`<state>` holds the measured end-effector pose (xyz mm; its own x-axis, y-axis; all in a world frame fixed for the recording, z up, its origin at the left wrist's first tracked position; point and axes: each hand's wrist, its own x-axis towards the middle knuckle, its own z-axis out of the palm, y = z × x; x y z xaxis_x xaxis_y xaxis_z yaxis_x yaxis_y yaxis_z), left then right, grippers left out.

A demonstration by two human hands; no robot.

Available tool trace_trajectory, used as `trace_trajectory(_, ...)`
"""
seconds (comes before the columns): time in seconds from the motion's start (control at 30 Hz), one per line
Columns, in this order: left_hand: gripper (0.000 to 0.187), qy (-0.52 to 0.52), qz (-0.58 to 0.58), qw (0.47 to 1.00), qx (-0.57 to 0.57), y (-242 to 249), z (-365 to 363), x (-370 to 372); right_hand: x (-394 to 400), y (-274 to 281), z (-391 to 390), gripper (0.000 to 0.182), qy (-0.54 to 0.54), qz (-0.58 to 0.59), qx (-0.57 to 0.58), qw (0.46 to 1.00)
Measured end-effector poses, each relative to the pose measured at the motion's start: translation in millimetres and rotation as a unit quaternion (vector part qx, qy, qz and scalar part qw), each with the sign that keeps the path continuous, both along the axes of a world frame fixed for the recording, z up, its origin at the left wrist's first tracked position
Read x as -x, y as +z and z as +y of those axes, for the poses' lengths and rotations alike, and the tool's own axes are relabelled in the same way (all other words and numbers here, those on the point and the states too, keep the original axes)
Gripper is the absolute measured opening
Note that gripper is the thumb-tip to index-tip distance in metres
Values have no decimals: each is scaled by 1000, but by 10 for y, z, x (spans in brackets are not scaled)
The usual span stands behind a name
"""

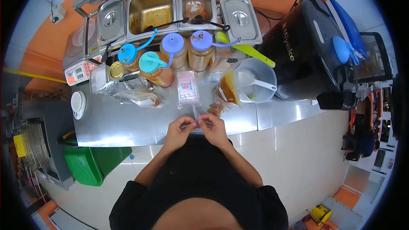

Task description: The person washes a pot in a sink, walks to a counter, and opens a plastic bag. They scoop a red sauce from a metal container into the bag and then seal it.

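Near the front edge of the steel counter, my left hand (179, 132) and my right hand (214, 131) meet, fingertips pinched together. Between them is a small clear plastic bag (196, 113), partly hidden by the fingers. Just beyond lies a pack of plastic bags (188, 87) with printing on it. A clear bag of reddish-brown food (216, 109) sits close to my right hand. Behind that stands a bag with orange-brown contents (228, 87), beside a clear plastic tub (257, 79) with a white scoop (260, 84) in it.
Bottles with blue, teal and purple lids, including a teal-lidded bottle (156, 74), stand mid-counter. Steel food pans (152, 8) line the back. A large black Miyako appliance (294, 47) is at right, a scale (80, 73) at left. A green bin (87, 166) stands below the counter.
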<state>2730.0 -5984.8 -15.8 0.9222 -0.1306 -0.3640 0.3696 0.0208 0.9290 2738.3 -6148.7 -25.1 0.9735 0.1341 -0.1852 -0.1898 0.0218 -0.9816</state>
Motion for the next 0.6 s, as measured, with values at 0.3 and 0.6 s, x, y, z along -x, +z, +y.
trace_trajectory(0.3, 13, -10, -246, 951, -188, -17, 8, -62, -231, 146, -26, 9, 113, -120, 142, 976)
trace_trajectory(0.6, 17, 10, -336, 917, -213, -134, -25, -69, -307, 193, 19, 13, 145, -171, 251, 942)
